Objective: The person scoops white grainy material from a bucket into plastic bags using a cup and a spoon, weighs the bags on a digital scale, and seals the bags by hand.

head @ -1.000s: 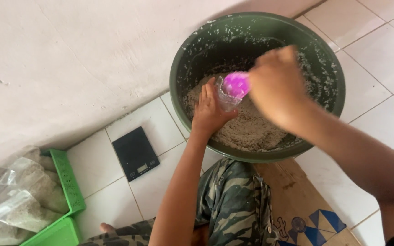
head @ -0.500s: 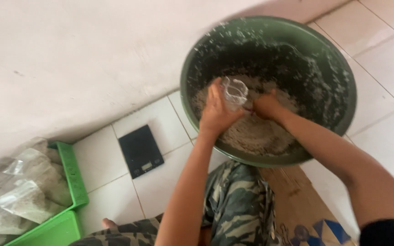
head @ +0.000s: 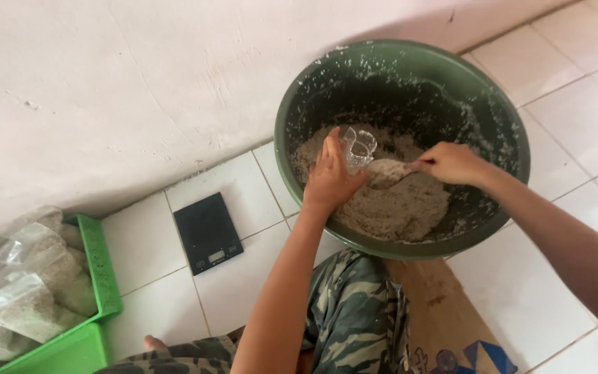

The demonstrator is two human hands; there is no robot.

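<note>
Inside the basin (head: pixel 299 125), the left hand (head: pixel 330 179) is gripping a clear bag (head: pixel 358 147) above the grain (head: pixel 396 204). The right hand (head: pixel 451 163) is pinching a scoop (head: pixel 387 173) beside it. A scale (head: pixel 207 232) is lying left of the basin.

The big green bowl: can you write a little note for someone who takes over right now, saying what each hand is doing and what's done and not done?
Left hand: holds a small clear plastic bag open over the round dark green plastic basin.
Right hand: holds a scoop heaped with pale grainy mix at the bag's mouth; the scoop is mostly hidden.
The basin sits on white floor tiles by the wall, with plenty of mix inside.
A flat black digital scale lies left of it, bare.
Filled clear bags lie in the bright green plastic crate, far left.
Done: several bags filled.
Left: this bag looks almost empty.
</note>
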